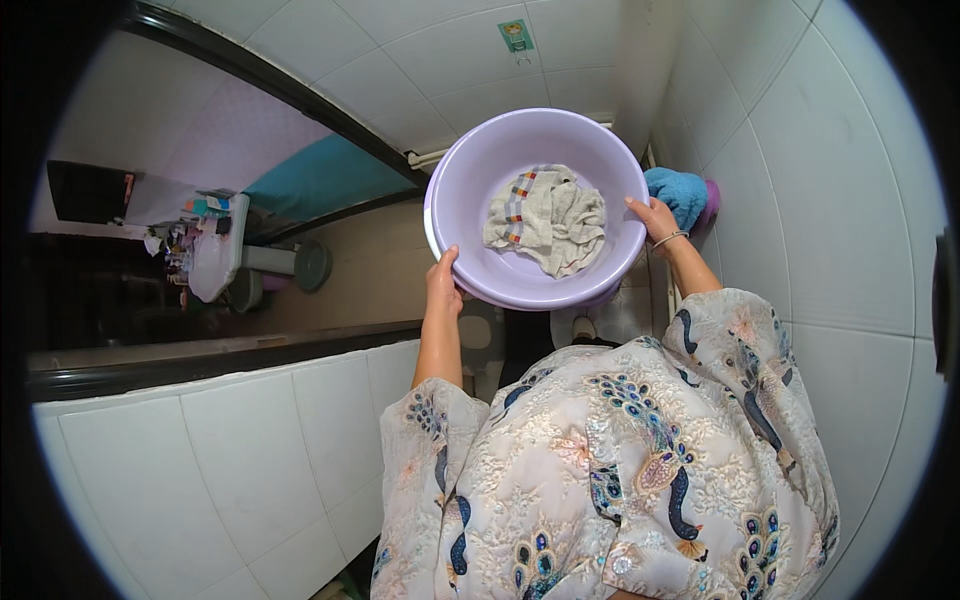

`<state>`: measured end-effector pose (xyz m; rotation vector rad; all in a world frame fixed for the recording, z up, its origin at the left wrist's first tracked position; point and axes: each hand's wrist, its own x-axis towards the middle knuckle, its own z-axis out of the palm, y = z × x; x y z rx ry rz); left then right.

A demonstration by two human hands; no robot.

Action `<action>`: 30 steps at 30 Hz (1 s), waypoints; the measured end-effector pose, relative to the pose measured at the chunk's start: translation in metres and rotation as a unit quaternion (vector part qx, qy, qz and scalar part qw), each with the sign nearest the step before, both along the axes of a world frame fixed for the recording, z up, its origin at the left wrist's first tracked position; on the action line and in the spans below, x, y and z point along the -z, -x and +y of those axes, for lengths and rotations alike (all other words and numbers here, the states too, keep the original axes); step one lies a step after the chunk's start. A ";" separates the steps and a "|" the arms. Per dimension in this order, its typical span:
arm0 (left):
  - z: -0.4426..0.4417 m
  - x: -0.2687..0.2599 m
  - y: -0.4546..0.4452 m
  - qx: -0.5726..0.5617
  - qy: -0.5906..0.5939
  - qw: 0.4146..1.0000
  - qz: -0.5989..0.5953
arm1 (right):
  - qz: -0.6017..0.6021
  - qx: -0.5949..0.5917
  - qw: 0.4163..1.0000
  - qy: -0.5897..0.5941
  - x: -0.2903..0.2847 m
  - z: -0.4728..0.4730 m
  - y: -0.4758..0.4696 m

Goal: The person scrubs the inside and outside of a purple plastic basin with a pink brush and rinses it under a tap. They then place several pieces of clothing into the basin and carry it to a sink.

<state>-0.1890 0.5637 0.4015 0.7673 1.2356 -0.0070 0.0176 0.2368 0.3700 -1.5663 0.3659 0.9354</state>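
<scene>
Between my two hands is a round lilac plastic basin (pixel 517 139), held out in front of me. A second rim shows just under its left edge, so it seems to be stacked on another basin. Inside, on the bottom, lies a crumpled grey-beige towel (pixel 547 221) with a checked stripe of orange, red and blue. My left hand (pixel 445 281) grips the rim at the lower left, thumb on top. On the right side, my right hand (pixel 656 219) holds the rim, its thumb over the edge and a bracelet at the wrist.
White-tiled walls (pixel 840 225) rise close on both sides. A blue cloth (pixel 675 195) hangs over something purple just right of the basin. To the left, a dark-framed doorway (pixel 285 82) opens towards a washbasin (pixel 214 262) with toiletries and a grey bucket (pixel 313 266).
</scene>
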 end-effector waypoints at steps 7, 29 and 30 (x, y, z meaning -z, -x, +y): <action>-0.014 0.006 0.017 -0.055 -0.005 0.998 -0.003 | 0.003 -0.049 0.999 -0.006 0.003 0.004 -0.012; -0.003 0.033 0.025 -0.031 0.000 0.999 0.024 | -0.077 -0.054 0.994 0.062 0.005 0.026 -0.004; -0.004 0.039 0.024 -0.037 0.001 0.999 0.017 | -0.094 -0.068 0.991 0.069 0.026 0.018 -0.004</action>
